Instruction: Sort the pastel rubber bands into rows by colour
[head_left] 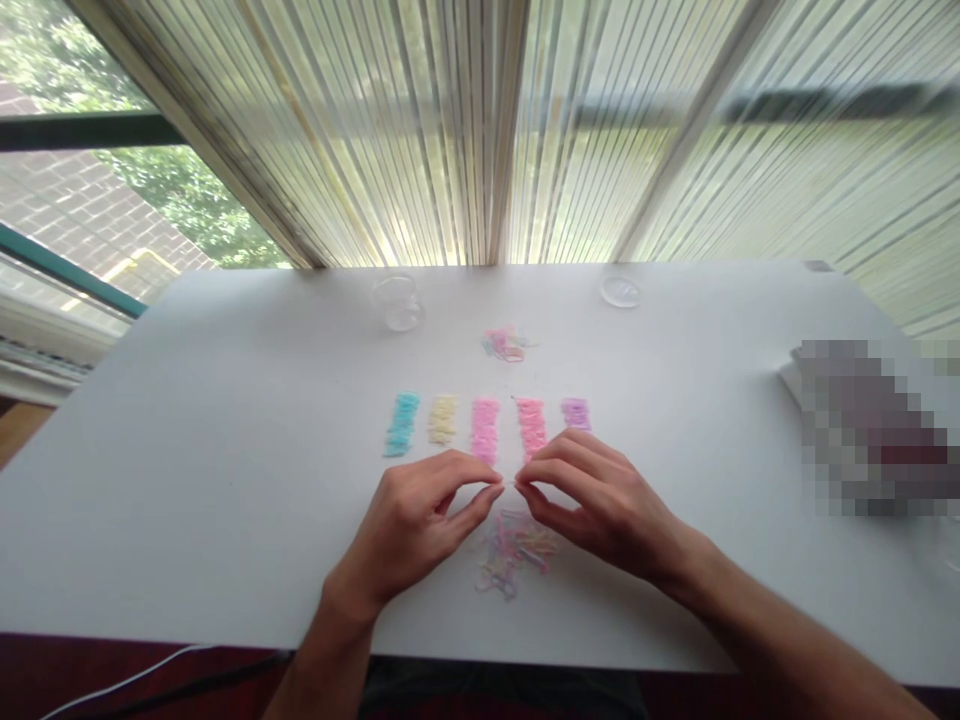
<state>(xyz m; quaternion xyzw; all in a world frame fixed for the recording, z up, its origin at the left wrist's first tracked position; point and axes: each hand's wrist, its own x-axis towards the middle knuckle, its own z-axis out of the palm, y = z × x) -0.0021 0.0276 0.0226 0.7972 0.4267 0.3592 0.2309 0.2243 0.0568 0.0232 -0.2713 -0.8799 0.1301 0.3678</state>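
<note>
My left hand and my right hand meet over the middle of the white table, thumb and forefinger pinched on each. A thin, pale strand, apparently a small rubber band, spans the narrow gap between the fingertips. Just below lies a loose pile of pastel rubber bands, partly covered by the right hand. Beyond the fingers run sorted columns of bands: blue, yellow, pink, coral pink and purple. My right hand hides the lower ends of the coral and purple columns.
A smaller mixed heap of bands lies farther back. Behind it stand a clear round container on the left and a clear lid on the right. A pixelated object rests at the right. Striped blinds hang behind the table.
</note>
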